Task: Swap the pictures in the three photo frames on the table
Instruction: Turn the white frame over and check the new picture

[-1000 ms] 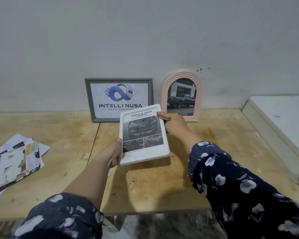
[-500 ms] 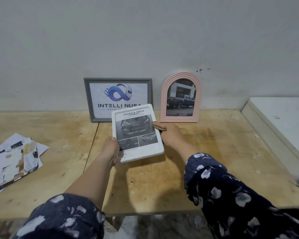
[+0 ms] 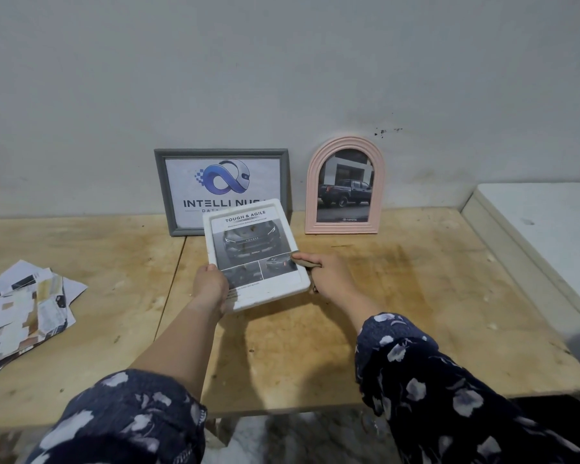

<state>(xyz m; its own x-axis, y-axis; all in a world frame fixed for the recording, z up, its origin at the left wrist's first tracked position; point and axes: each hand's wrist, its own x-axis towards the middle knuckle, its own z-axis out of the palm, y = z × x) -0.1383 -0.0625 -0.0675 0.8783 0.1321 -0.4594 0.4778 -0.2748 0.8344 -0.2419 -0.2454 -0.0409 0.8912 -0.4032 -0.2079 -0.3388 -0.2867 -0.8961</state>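
White rectangular plastic photo frame [image 3: 253,252] held tilted above mid wooden tabletop [image 3: 399,296], left hand [image 3: 210,288] and right hand [image 3: 329,274] clamped on opposite edges, probably for access to backing.

A worn wooden table [image 3: 399,296] carries a grey frame [image 3: 163,192], a pink arched frame [image 3: 312,195] and scattered papers [image 3: 24,309].

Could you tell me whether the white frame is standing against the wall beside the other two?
No, both hands, left hand and right hand, hold the white frame above the table.
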